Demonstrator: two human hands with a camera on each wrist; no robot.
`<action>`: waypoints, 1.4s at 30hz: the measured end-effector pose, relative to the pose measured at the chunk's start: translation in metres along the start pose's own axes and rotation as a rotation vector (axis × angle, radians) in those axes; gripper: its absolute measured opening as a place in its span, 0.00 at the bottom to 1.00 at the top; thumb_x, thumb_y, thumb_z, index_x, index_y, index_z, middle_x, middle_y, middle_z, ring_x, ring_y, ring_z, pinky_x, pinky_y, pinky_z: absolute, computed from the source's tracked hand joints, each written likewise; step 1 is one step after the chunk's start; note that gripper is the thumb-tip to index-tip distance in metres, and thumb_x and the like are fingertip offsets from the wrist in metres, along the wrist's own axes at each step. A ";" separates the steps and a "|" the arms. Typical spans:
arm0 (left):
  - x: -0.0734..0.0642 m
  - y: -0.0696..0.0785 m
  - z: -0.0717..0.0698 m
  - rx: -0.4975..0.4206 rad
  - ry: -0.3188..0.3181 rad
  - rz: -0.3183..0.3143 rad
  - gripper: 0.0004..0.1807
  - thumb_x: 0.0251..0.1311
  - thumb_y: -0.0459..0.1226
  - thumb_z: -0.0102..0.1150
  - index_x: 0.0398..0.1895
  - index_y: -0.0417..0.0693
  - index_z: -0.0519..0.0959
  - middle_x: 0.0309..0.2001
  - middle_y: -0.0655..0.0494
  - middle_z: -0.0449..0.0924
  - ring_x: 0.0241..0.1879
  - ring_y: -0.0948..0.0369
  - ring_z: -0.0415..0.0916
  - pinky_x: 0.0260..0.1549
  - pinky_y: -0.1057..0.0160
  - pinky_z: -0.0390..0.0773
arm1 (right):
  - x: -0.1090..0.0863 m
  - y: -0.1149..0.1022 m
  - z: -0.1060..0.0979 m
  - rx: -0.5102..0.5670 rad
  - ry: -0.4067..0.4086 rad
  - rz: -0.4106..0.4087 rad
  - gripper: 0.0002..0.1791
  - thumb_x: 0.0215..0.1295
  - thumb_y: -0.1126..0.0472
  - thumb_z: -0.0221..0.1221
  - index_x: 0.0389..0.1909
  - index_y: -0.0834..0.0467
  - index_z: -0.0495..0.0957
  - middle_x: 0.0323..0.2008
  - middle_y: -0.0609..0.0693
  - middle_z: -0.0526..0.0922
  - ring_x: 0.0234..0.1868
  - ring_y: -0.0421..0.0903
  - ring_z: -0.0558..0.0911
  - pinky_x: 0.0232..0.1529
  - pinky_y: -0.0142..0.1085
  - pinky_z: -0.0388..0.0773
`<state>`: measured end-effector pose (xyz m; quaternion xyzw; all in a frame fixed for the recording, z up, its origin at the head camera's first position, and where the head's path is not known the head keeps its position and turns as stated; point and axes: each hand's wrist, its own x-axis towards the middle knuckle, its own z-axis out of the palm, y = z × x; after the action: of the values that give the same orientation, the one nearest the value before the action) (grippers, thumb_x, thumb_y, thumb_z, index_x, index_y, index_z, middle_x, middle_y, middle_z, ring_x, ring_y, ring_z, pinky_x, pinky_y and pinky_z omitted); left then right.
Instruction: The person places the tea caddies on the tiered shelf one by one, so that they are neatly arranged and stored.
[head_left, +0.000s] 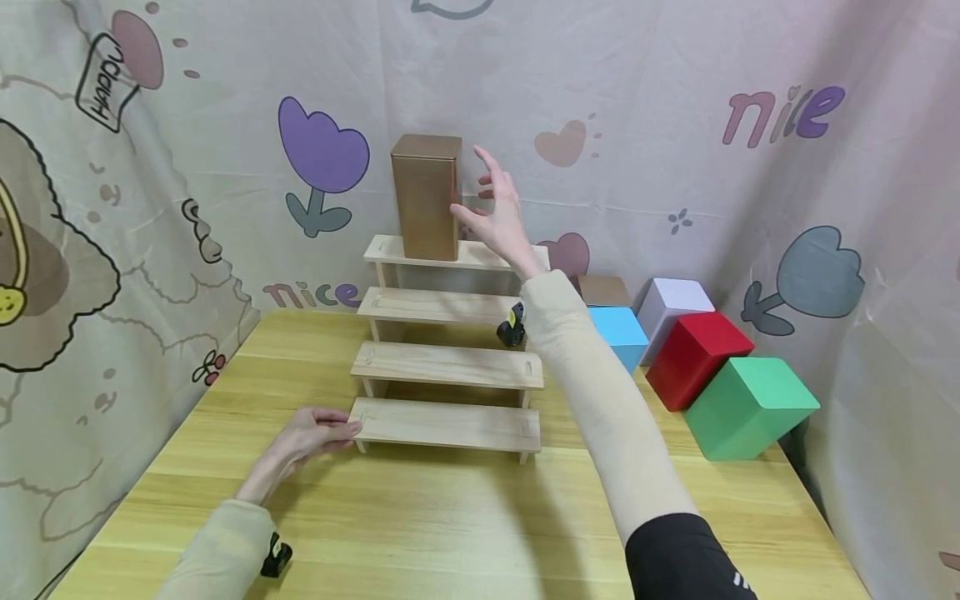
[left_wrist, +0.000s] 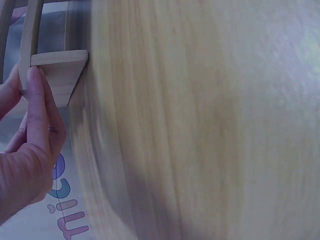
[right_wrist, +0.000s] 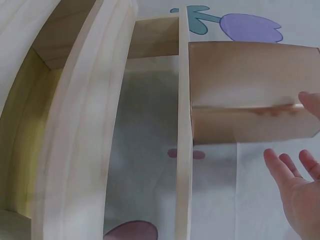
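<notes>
Largest item inspected: the pale yellow wood-grain table (head_left: 420, 529). On it stands an unpainted, four-tier wooden display stand (head_left: 450, 367), its shelves rising toward the patterned cloth backdrop (head_left: 645, 50). At the right of the table are a green block (head_left: 750, 408), a red block (head_left: 699, 358), a white block (head_left: 671, 304), a blue block (head_left: 618, 327) and a second brown block (head_left: 604, 292), the last two partly hidden by the right sleeve.

The tall brown rectangular box (head_left: 426, 204) stands upright on the top shelf, left of its middle, with its base close to the front edge. In my judgement, sound handling calls for keeping that base flat and wholly on the narrow shelf, moving the fingers sideways without brushing the box, and holding the light stand steady meanwhile.

Right hand (head_left: 501, 218): raised beside the box's right side, arm extended, thumb and fingers spread wide, gripping nothing. Whether the thumb tip touches the box cannot be determined. Left hand (head_left: 315, 433): low at the table, thumb and fingers pinching the left end of the lowest shelf.
</notes>
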<state>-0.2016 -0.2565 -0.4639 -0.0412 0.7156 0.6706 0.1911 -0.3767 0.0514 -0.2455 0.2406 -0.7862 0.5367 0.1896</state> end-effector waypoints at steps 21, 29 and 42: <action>0.000 -0.001 0.004 0.008 0.026 -0.010 0.31 0.64 0.27 0.63 0.63 0.15 0.62 0.37 0.53 0.85 0.36 0.65 0.85 0.44 0.69 0.90 | -0.100 0.024 -0.091 -0.125 0.067 -0.047 0.42 0.61 0.59 0.69 0.74 0.50 0.62 0.63 0.58 0.69 0.65 0.52 0.70 0.73 0.50 0.73; 0.000 -0.003 0.002 0.006 0.033 -0.005 0.29 0.63 0.28 0.64 0.61 0.15 0.65 0.37 0.53 0.84 0.36 0.64 0.85 0.44 0.68 0.90 | -0.155 0.051 -0.140 -0.256 0.182 0.022 0.41 0.60 0.59 0.70 0.73 0.48 0.63 0.67 0.57 0.68 0.68 0.55 0.68 0.72 0.62 0.69; -0.001 -0.002 0.001 0.016 0.039 -0.006 0.27 0.63 0.27 0.63 0.60 0.15 0.66 0.37 0.53 0.84 0.36 0.64 0.85 0.43 0.68 0.90 | -0.224 0.091 -0.174 -0.335 0.172 0.236 0.43 0.63 0.54 0.67 0.76 0.50 0.58 0.73 0.56 0.60 0.73 0.55 0.60 0.77 0.59 0.66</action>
<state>-0.2003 -0.2555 -0.4654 -0.0546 0.7245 0.6632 0.1796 -0.2406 0.2817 -0.3778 0.0654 -0.8681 0.4357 0.2289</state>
